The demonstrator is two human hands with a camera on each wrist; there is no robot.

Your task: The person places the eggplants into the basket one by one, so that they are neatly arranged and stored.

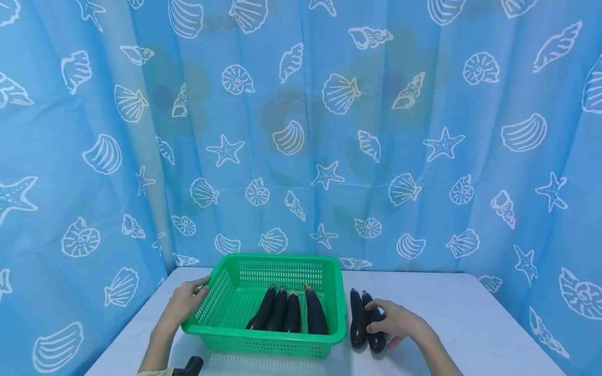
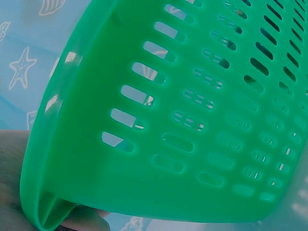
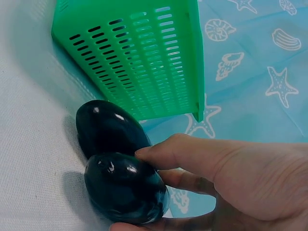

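Note:
On the table, right of the green basket point(image 1: 263, 331), two dark eggplants lie side by side. My right hand point(image 1: 395, 321) grips the outer eggplant point(image 1: 376, 342), thumb on one side and fingers on the other, as the right wrist view confirms. The inner eggplant point(image 1: 357, 324) touches it, between it and the basket. My left hand point(image 1: 185, 300) holds the basket's left rim, its fingers curled over the edge; in the left wrist view the rim hides most of that hand. Inside the basket, several eggplants point(image 1: 316, 313) lie in the right half, stems toward the back.
A white-covered table point(image 1: 451, 303) bears everything. Behind it hangs a blue curtain point(image 1: 301, 209) printed with shells and starfish. A black rounded object point(image 1: 192, 364) shows beside the left wrist at the bottom edge.

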